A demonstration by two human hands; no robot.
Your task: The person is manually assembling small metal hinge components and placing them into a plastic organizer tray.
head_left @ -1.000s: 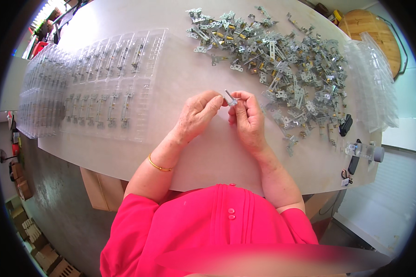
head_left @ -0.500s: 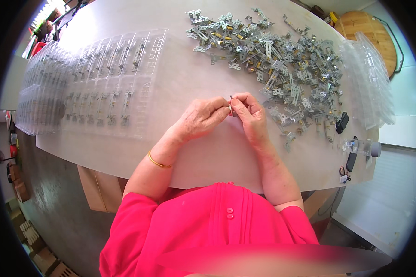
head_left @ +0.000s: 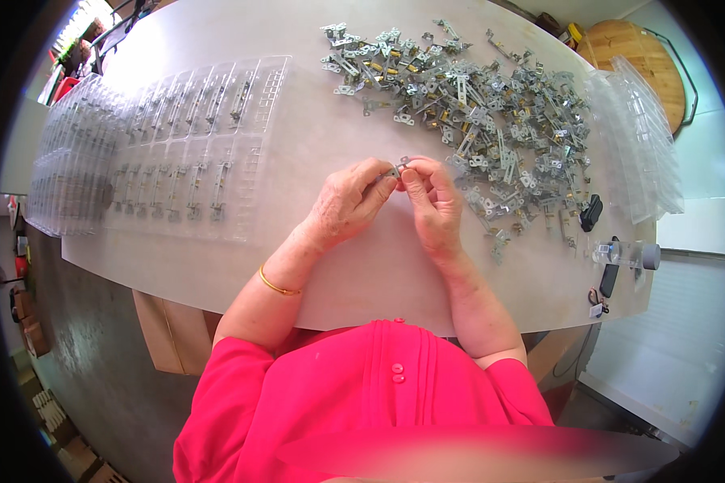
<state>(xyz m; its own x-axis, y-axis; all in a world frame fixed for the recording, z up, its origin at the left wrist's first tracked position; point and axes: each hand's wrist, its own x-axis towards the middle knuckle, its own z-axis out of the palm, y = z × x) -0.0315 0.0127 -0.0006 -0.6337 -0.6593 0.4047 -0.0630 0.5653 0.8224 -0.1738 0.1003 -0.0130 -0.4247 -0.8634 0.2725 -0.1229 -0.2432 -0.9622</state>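
Observation:
Over the middle of the table, both hands pinch one small metal bracket [head_left: 402,165] between thumbs and fingertips. My left hand [head_left: 348,198] grips it from the left, and my right hand [head_left: 435,198] from the right. A perforated grey end of the bracket shows above the fingertips; the rest is hidden by the fingers. Just beyond my right hand spreads a large heap of similar metal brackets [head_left: 503,137], some with brass-coloured parts. To the left lies a clear plastic tray [head_left: 254,141] with brackets set in two rows of its compartments.
More filled clear trays [head_left: 72,161] stand at the table's left end. Clear trays [head_left: 632,145] are stacked at the right edge. Near them lie a black object [head_left: 591,213], a clear bottle with a grey cap [head_left: 627,255] and a dark flat item [head_left: 609,280]. A round wooden board [head_left: 636,72] leans behind.
The bracket has turned between my fingers, so more of its perforated end shows above them. Both hands stay close together in nearly the same place.

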